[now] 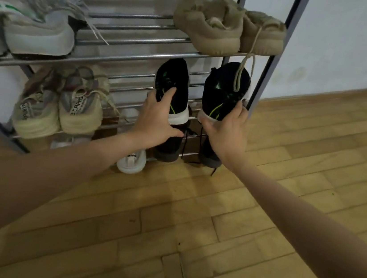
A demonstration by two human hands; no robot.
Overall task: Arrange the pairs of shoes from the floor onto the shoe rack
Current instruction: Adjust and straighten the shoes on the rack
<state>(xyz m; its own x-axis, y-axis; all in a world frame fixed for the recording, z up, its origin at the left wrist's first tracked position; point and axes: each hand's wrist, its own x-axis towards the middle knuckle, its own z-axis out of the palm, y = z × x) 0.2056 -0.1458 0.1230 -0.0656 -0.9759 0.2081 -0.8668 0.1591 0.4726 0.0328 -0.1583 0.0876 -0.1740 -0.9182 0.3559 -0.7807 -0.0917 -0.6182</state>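
Two black shoes with green lines and white soles are at the middle shelf of the metal shoe rack (128,55), toes pointing in. My left hand (157,116) grips the heel of the left black shoe (173,79). My right hand (228,130) grips the heel of the right black shoe (225,90). Whether the two shoes rest on the shelf bars I cannot tell.
Tan shoes (227,25) sit on the upper shelf at right, one lace hanging over the right black shoe. Grey-white sneakers (36,24) sit at upper left, beige sneakers (65,104) on the middle shelf at left. Dark shoes (169,148) and a white shoe (131,162) lie below. A wooden floor (211,236) spreads in front.
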